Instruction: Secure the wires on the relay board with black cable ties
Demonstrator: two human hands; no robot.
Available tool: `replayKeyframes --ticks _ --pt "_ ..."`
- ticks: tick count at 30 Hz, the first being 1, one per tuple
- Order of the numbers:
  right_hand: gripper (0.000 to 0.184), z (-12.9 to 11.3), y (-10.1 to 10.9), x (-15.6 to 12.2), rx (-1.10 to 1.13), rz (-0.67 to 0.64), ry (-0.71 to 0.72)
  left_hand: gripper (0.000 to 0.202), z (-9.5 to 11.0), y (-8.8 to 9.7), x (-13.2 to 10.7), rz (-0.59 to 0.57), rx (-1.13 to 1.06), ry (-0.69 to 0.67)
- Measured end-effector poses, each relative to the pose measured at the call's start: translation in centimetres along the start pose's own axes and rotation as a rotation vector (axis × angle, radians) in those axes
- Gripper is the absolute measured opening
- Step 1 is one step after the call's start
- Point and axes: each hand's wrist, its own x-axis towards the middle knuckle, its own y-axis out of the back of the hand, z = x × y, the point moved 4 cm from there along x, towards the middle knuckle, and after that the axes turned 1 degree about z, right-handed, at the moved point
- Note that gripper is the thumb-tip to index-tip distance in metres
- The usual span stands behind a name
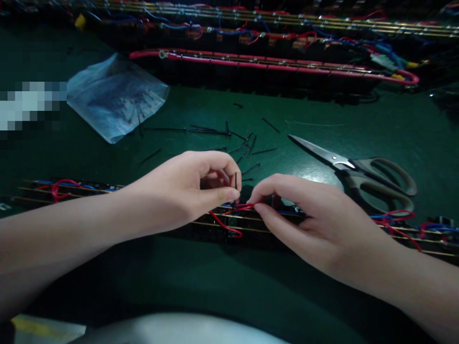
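Over a long strip of brass rods and wiring (211, 224), my two hands work close together. My left hand (201, 186) is closed, with thumb and fingers pinching a thin black cable tie (235, 180) that stands upright beside the wires. Just to its right, my right hand (308, 220) pinches red wires (245, 207) between thumb and forefinger. A loose red wire end (229, 231) curves down across the rods. The far fingers of my right hand are partly hidden.
Loose black cable ties (211, 130) lie scattered on the green table (215, 286) beyond my hands. A clear plastic bag (114, 100) is at the left, scissors (344, 165) at the right. More wired strips (279, 64) run along the back, edged by thick red cable.
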Motion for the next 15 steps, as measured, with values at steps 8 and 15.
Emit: replayKeyframes --ticks 8,15 --pt "0.016 -0.2 -0.2 -0.1 -0.04 -0.026 0.037 0.005 -0.2 -0.3 0.2 -0.009 0.011 0.049" --pt "0.017 -0.3 -0.2 -0.1 -0.032 -0.039 0.022 0.015 0.9 0.7 -0.3 0.025 0.158 -0.041"
